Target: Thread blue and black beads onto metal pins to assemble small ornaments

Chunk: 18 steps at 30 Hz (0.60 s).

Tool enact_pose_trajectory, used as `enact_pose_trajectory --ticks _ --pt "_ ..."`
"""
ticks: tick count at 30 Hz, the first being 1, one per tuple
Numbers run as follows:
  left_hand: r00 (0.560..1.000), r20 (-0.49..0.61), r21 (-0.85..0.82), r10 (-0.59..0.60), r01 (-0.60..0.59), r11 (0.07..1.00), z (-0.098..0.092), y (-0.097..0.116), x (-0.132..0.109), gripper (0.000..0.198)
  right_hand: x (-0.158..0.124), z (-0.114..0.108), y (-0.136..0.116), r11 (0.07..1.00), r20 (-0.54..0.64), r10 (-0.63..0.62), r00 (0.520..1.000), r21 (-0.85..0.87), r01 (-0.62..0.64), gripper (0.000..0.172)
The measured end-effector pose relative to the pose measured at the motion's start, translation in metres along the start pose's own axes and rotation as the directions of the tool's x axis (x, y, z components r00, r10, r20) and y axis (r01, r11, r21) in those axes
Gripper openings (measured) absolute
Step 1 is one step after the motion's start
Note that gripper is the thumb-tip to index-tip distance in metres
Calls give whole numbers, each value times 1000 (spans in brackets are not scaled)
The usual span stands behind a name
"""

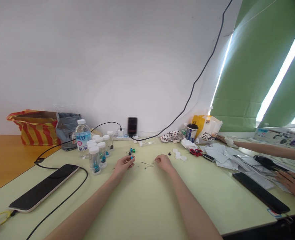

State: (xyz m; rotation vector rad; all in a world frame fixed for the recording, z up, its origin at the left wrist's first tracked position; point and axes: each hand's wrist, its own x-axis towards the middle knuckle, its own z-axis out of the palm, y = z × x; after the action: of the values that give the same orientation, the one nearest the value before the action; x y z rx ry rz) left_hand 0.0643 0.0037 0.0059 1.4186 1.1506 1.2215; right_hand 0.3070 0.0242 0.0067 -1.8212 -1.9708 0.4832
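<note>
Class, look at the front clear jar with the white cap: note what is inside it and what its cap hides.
The clear plastic jar holds a blue object low down; its exact form is too small to tell. The opaque white cap covers the top of the jar, so whatever lies under it cannot be seen.

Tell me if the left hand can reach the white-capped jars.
Likely yes: the left hand is near the white-capped jars, with nothing standing between them. It pinches a small blue-tipped item, which it may need to set down first.
</note>
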Motion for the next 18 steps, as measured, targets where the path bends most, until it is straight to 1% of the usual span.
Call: enact_pose_trajectory --ticks 10,18 --pt "1000 -6 -2 -3 3 1000 0 1 -1 21 -3 -1 -2 1000 22 13 1000 -28 -13 18" --pt "1000 -17 -9 -8 8 1000 1 3 -1 20 -2 2 -4 999 26 -49 998 0 49 18"
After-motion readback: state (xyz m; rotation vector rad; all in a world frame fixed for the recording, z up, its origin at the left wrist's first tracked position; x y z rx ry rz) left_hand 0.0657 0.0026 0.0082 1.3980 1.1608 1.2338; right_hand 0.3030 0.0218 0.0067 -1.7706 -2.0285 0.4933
